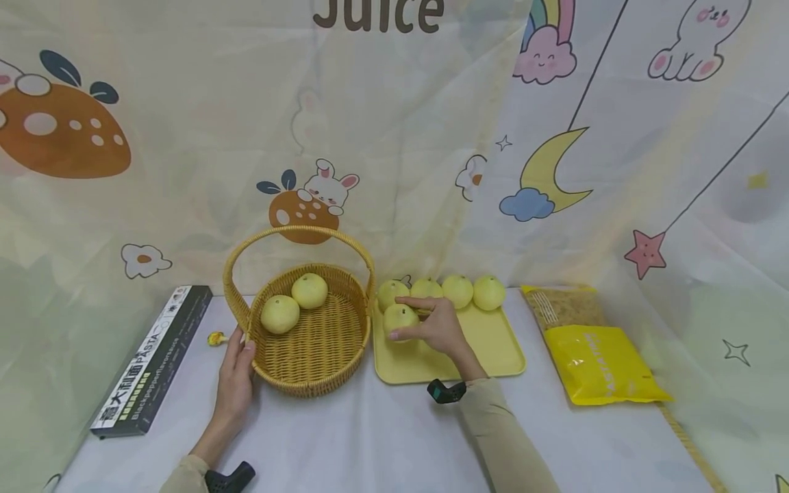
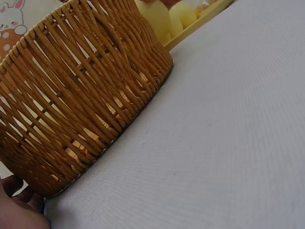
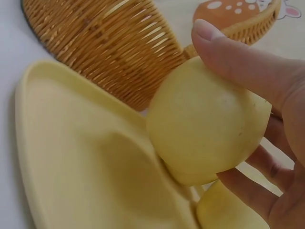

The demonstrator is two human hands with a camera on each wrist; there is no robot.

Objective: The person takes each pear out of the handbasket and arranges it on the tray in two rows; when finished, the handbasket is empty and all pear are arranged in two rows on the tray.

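My right hand point(image 1: 440, 325) holds a round pale yellow-green fruit point(image 3: 205, 119) between thumb and fingers, over the left part of a yellow tray point(image 1: 431, 366). The held fruit casts a shadow on the tray in the right wrist view. Behind it, several similar fruits point(image 1: 457, 292) stand in a row along the tray's back. To the left is a wicker basket point(image 1: 308, 383) with an arched handle point(image 1: 298, 231); two such fruits point(image 1: 280, 314) lie inside. My left hand point(image 1: 235, 380) rests against the basket's left outer side, its fingers at the wall in the left wrist view.
A dark pasta box point(image 1: 154, 363) lies at the far left, with a small yellow flower-like item point(image 1: 217, 338) beside the basket. Right of the tray lies a yellow pasta bag point(image 1: 607, 363). A printed cloth point(image 1: 401, 137) hangs behind the white table point(image 1: 345, 445).
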